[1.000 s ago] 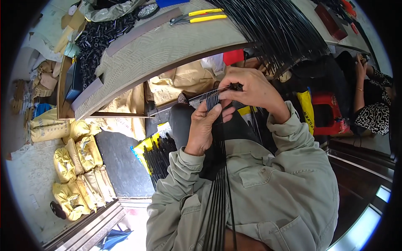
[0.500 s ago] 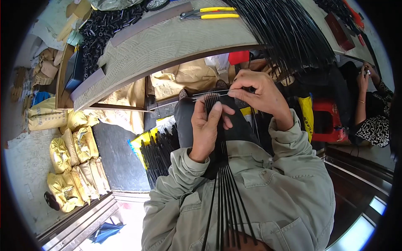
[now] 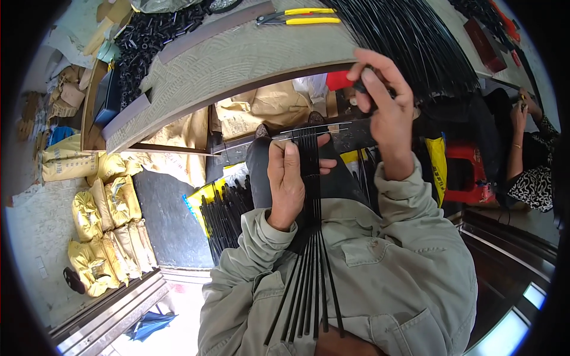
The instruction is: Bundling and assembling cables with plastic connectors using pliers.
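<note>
My left hand point(image 3: 286, 178) holds a set of thin black rods point(image 3: 312, 207) upright over my lap, thumb in front and fingers behind. Their lower ends fan out over my shirt. Thin pale metal needles or wires point(image 3: 332, 129) lie across the rods' upper ends, just above my fingers. My right hand point(image 3: 386, 104) is raised to the right of the rods, apart from them, near the table's front edge. Its fingers are curled around a small dark thing, blurred and partly hidden by them.
Ahead stands a table point(image 3: 237, 53) bearing yellow-handled pliers point(image 3: 297, 16), small black tubular parts point(image 3: 133, 59) and a big bundle of black rods point(image 3: 415, 47). More black rods point(image 3: 225, 207) stand beside my left leg. Sacks point(image 3: 122, 249) sit left. A red stool point(image 3: 466, 172) and another person point(image 3: 525, 154) are right.
My right hand has let go of the needle at the rods' tops and moved up and to the right. The rods' lower ends have swung left; my left hand keeps hold of them.
</note>
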Action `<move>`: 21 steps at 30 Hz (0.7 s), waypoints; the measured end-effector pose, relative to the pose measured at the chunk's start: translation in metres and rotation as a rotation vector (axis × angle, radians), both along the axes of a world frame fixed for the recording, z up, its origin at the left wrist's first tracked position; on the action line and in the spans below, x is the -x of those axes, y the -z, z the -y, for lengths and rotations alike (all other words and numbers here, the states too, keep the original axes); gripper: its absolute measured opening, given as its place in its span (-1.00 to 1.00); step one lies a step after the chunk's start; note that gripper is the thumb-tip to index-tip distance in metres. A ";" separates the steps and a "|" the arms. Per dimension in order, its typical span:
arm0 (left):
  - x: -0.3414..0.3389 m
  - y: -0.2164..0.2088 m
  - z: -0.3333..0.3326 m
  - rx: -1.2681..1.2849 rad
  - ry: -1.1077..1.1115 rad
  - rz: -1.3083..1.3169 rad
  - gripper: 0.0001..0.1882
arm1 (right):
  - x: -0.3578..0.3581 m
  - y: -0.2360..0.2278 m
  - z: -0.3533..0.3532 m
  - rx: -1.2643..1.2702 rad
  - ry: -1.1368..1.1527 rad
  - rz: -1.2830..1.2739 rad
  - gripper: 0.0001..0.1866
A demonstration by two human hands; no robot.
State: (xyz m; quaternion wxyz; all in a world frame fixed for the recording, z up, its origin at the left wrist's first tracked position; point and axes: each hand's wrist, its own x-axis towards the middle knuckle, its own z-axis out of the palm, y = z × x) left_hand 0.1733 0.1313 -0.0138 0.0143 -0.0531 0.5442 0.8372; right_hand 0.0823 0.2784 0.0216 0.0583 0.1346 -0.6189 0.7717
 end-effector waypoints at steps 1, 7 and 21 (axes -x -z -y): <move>-0.001 0.001 -0.002 0.014 -0.009 -0.014 -0.71 | 0.000 0.000 0.010 0.088 0.035 -0.029 -0.75; -0.004 0.002 -0.004 0.052 -0.051 -0.046 -0.73 | -0.002 0.006 0.037 0.286 0.060 -0.028 -0.71; -0.012 0.000 -0.008 -0.036 -0.101 -0.081 -0.86 | 0.015 0.006 0.009 0.052 -0.303 0.151 -0.75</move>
